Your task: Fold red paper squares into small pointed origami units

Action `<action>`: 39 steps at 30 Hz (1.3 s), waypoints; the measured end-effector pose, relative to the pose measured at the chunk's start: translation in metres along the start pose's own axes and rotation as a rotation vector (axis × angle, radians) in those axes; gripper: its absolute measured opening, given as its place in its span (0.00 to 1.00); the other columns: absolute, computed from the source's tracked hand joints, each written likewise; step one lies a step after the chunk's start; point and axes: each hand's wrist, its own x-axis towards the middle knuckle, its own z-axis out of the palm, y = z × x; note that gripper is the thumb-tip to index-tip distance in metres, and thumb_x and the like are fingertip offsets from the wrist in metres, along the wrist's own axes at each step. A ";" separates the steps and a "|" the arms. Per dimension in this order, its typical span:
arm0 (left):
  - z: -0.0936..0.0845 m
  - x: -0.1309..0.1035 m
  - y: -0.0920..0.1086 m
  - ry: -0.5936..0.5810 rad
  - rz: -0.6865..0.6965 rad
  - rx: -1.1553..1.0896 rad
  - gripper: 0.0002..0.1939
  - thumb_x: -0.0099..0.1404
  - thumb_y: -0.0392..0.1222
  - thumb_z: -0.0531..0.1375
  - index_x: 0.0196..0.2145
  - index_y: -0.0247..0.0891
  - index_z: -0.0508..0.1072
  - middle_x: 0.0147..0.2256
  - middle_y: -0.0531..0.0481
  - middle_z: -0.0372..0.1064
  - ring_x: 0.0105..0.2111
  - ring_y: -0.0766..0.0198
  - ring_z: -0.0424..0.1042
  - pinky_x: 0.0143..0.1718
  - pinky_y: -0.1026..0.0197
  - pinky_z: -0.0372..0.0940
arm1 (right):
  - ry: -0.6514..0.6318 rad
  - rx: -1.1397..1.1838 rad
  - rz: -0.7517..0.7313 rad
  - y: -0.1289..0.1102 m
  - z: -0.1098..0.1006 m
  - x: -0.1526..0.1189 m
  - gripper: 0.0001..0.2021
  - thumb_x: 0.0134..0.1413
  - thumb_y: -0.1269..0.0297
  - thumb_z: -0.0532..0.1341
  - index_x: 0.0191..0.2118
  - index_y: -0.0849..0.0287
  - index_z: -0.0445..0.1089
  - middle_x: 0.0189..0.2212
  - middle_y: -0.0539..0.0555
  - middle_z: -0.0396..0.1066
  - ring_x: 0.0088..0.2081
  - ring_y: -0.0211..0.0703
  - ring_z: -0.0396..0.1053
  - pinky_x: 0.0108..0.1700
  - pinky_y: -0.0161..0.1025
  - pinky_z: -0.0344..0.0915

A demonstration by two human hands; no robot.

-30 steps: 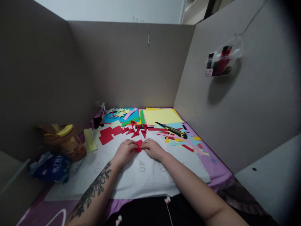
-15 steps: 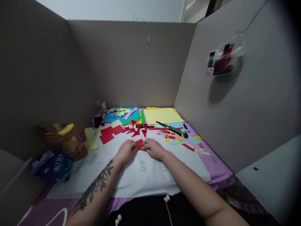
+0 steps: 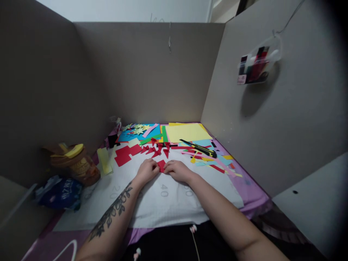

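Observation:
A small square of red paper [image 3: 161,165] lies on the white sheet, held at its two sides. My left hand [image 3: 147,170] has its fingers closed on the left edge. On the right edge, my right hand [image 3: 177,170] pinches the same paper with curled fingers. Just beyond the hands sit several folded red paper pieces [image 3: 158,149] in a loose group. Flat red paper squares [image 3: 123,156] lie to the left of them. A yellow and black box cutter [image 3: 202,149] rests among paper strips on the right.
Cut strips [image 3: 217,163] in many colours cover the right side. Behind are yellow sheets [image 3: 189,132] and a blue sheet [image 3: 127,136] bearing pale paper stars [image 3: 141,129]. A brown cup [image 3: 81,166] and a blue packet [image 3: 59,192] stand left. Grey partitions [image 3: 146,72] enclose the table.
Both hands stay on the red paper with almost no movement; the left fingers have curled slightly. The view has shifted a little.

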 end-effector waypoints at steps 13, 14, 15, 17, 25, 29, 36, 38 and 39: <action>0.003 0.002 0.000 0.028 -0.051 -0.013 0.10 0.56 0.41 0.55 0.24 0.37 0.74 0.29 0.48 0.68 0.33 0.62 0.66 0.36 0.61 0.59 | -0.037 0.018 0.040 -0.004 -0.005 -0.003 0.16 0.50 0.77 0.57 0.38 0.51 0.76 0.40 0.49 0.75 0.42 0.39 0.71 0.46 0.34 0.63; 0.003 0.002 0.000 0.034 -0.053 -0.009 0.10 0.56 0.41 0.55 0.24 0.37 0.74 0.29 0.48 0.68 0.33 0.61 0.66 0.36 0.61 0.59 | -0.039 0.015 0.038 -0.004 -0.005 -0.003 0.16 0.50 0.77 0.57 0.39 0.51 0.76 0.40 0.49 0.75 0.42 0.39 0.71 0.46 0.34 0.63; 0.003 0.002 0.000 0.038 -0.055 -0.004 0.10 0.56 0.41 0.55 0.24 0.37 0.74 0.29 0.48 0.68 0.33 0.61 0.66 0.36 0.61 0.59 | -0.041 0.012 0.035 -0.004 -0.005 -0.003 0.16 0.50 0.77 0.57 0.39 0.51 0.76 0.40 0.49 0.75 0.42 0.39 0.71 0.46 0.34 0.63; 0.004 0.003 0.001 0.041 -0.062 0.008 0.09 0.55 0.41 0.55 0.23 0.37 0.74 0.29 0.48 0.69 0.33 0.61 0.66 0.36 0.61 0.58 | -0.046 0.002 0.035 -0.005 -0.006 -0.003 0.15 0.51 0.76 0.57 0.39 0.52 0.76 0.40 0.49 0.75 0.42 0.39 0.71 0.46 0.34 0.63; 0.006 0.003 0.002 0.046 -0.097 0.020 0.09 0.55 0.40 0.56 0.24 0.36 0.74 0.30 0.47 0.69 0.34 0.61 0.66 0.36 0.61 0.58 | -0.056 -0.057 0.010 -0.010 -0.007 -0.004 0.14 0.52 0.75 0.57 0.39 0.51 0.76 0.40 0.49 0.74 0.41 0.40 0.70 0.43 0.34 0.62; 0.005 0.003 0.004 0.044 -0.129 0.009 0.09 0.55 0.40 0.56 0.24 0.37 0.74 0.30 0.48 0.70 0.33 0.62 0.66 0.35 0.63 0.57 | -0.062 -0.091 -0.019 -0.011 -0.007 -0.003 0.14 0.52 0.74 0.57 0.39 0.52 0.76 0.39 0.50 0.74 0.40 0.40 0.69 0.42 0.35 0.62; 0.006 0.003 0.006 0.054 -0.156 0.004 0.08 0.55 0.41 0.56 0.22 0.37 0.71 0.29 0.48 0.69 0.31 0.61 0.66 0.31 0.62 0.56 | -0.081 -0.164 -0.046 -0.014 -0.006 -0.002 0.13 0.54 0.72 0.57 0.40 0.52 0.75 0.38 0.52 0.72 0.40 0.42 0.66 0.42 0.38 0.60; 0.007 0.003 0.003 0.073 -0.141 -0.022 0.05 0.54 0.39 0.56 0.24 0.37 0.70 0.29 0.49 0.68 0.31 0.62 0.65 0.31 0.62 0.56 | -0.097 -0.201 -0.039 -0.017 -0.006 -0.001 0.13 0.55 0.71 0.57 0.42 0.51 0.75 0.36 0.53 0.70 0.39 0.43 0.63 0.40 0.38 0.59; 0.007 0.003 0.000 0.083 -0.128 -0.045 0.03 0.53 0.38 0.57 0.25 0.38 0.69 0.29 0.49 0.67 0.30 0.62 0.65 0.31 0.63 0.56 | -0.105 -0.222 -0.029 -0.019 -0.005 0.000 0.13 0.56 0.70 0.56 0.43 0.50 0.75 0.36 0.53 0.69 0.39 0.44 0.62 0.40 0.38 0.59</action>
